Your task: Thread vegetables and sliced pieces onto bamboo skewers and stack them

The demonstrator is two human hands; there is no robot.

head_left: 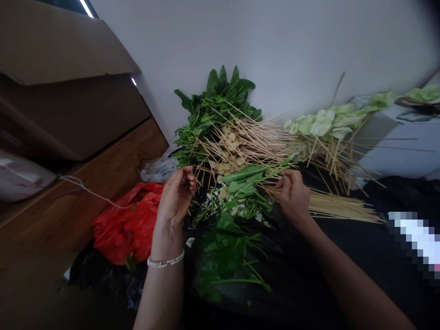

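Note:
My right hand (294, 195) is closed in a pinch at the stem end of a leafy green (245, 174), whose leaves stretch left over the pile. Left of it, my left hand (178, 192) is raised with its fingers curled together; whatever may be in them is too small to make out. Between the hands lie chopped pale and green bits (237, 206). Loose green leaves (223, 245) with stems rest nearer me on black plastic (292, 275). Just beyond the hands, pale round slices (231, 139) sit on thin wooden skewers (264, 140).
Skewered leafy greens (220, 98) are heaped against the wall. Pale green leaves on skewers (323, 123) stand at the right, above a bundle of bare skewers (347, 207). A red plastic bag (127, 224) lies left, near a cardboard box (79, 114).

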